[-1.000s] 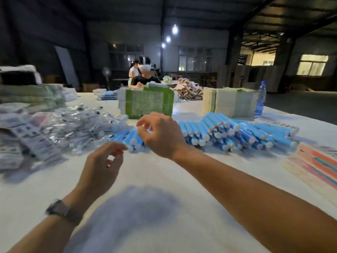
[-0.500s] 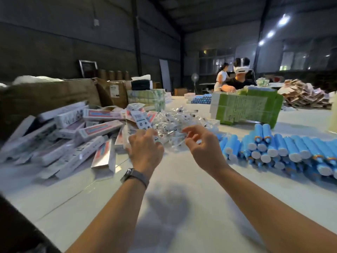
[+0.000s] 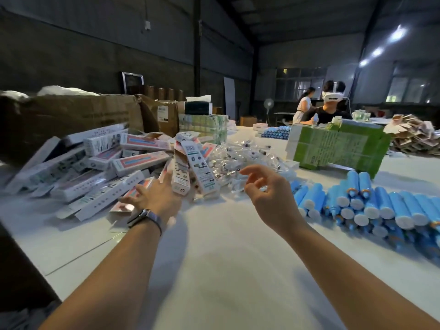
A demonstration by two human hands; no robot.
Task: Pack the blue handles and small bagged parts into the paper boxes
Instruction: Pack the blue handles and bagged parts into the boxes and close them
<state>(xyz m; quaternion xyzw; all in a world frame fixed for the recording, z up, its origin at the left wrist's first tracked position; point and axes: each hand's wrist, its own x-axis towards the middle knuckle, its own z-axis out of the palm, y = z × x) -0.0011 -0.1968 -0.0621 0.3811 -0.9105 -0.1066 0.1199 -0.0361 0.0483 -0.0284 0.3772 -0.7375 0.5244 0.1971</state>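
Note:
A heap of long white paper boxes (image 3: 100, 167) with pink and blue print lies at the left of the white table. My left hand (image 3: 154, 196), a watch on its wrist, reaches with spread fingers against the near boxes and holds nothing. A pile of small clear bagged parts (image 3: 240, 160) sits behind the hands at the middle. My right hand (image 3: 269, 194) hovers over the table just in front of that pile, fingers loosely curled, empty. Blue handles (image 3: 371, 206) with white end caps lie stacked at the right.
A green and white stack of cartons (image 3: 340, 148) stands behind the handles. Large brown cardboard boxes (image 3: 78, 117) line the far left. A seated person (image 3: 331, 108) works at the far end. The white table (image 3: 226, 258) stretches bare between my forearms.
The view swung left from the blue handles to the box heap. My left hand moved left onto the paper boxes and spread its fingers; my right hand opened near the bagged parts.

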